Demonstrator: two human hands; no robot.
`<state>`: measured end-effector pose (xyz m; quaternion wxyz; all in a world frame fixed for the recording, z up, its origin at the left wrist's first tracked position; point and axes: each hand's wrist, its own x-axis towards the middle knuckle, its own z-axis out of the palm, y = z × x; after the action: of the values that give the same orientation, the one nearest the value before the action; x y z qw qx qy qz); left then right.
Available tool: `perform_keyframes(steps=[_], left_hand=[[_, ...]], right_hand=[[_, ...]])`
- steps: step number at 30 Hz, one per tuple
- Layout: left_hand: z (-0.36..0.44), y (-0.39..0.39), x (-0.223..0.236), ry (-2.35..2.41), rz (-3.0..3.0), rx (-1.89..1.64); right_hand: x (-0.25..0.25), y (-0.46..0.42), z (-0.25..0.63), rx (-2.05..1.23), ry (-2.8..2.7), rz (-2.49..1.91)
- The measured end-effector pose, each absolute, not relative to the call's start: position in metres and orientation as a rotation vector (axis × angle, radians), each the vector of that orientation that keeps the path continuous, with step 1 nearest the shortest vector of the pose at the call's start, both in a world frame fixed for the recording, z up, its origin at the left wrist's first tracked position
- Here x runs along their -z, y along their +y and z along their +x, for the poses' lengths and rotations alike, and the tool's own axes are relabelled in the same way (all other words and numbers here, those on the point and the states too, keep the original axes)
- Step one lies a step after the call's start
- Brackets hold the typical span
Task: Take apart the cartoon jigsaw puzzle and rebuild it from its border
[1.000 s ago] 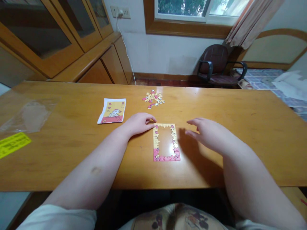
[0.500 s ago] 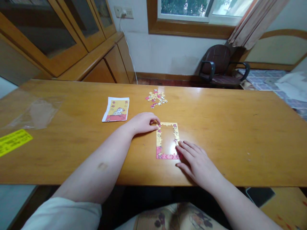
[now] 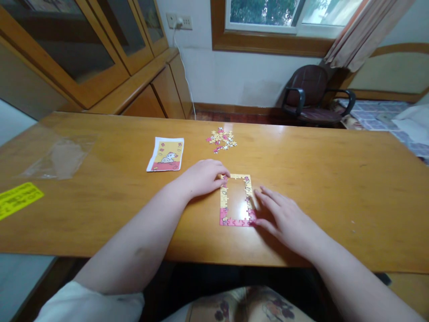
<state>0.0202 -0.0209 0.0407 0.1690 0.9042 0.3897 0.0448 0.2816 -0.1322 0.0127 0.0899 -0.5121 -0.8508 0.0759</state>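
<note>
A rectangular jigsaw puzzle border (image 3: 223, 201), yellow above and pink below, lies flat on the wooden table with bare tabletop inside it. My left hand (image 3: 211, 175) rests at its upper left corner, thumb and fingers apart and touching the frame's edge. By the right side is my right hand (image 3: 281, 217), fingers spread, its thumb at the lower right corner. A heap of loose puzzle pieces (image 3: 222, 139) lies farther back. Left of the heap is a picture card (image 3: 166, 154) showing a white animal on yellow and pink.
The wooden table (image 3: 335, 188) carries a clear plastic bag (image 3: 63, 157) and a yellow label (image 3: 20, 199) at the left. Beyond it stand a glass-door cabinet (image 3: 139, 103) and a dark armchair (image 3: 310, 96).
My right hand has lifted its fingers off the border's right side and shifted slightly right, uncovering that edge. My left hand stays at the upper left corner. The camera view has shifted slightly.
</note>
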Motion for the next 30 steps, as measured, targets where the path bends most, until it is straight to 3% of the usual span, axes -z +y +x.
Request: perform_keyframes(steps=[4,8,14,30], left_hand=[[0.027,-0.051,-0.051,1.288,2.598,0.062],[0.021,-0.074,-0.029,1.175,2.695,0.007],[0.004,-0.081,-0.001,0.971,2.715,-0.024],[0.003,-0.082,-0.002,1.022,2.694,0.060]], right_hand=[[-0.025,-0.087,0.297,-0.283,-2.545,-1.545],[-0.011,-0.059,0.294,-0.420,-2.540,-1.291],[0.006,-0.056,0.296,-0.478,-2.564,-1.140],[0.005,-0.057,0.293,-0.481,-2.649,-1.192]])
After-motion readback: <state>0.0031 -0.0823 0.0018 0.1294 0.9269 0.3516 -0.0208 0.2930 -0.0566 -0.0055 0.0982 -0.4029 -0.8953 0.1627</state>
